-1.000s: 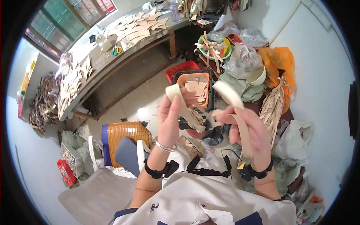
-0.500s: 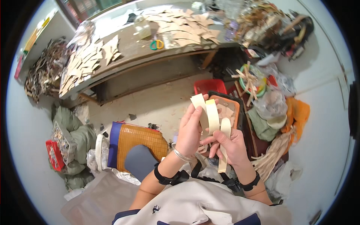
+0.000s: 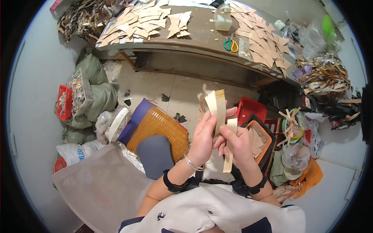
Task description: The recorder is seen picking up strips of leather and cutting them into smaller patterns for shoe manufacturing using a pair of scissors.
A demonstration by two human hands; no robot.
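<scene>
In front of me, my left hand point(image 3: 203, 136) pinches pale strips point(image 3: 220, 109); my right hand point(image 3: 240, 143) holds another strip point(image 3: 229, 159); this two-handed step seems to want a light grip next.

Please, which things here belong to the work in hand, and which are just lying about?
Likely in the work:
pale strips, held in left hand and right hand

Seemingly lying about:
scissors
translucent container
orange bag
green sacks

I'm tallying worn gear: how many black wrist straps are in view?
2. One black strap is worn just behind the left hand, the other black strap just behind the right hand. Neither is fully hidden.
</scene>
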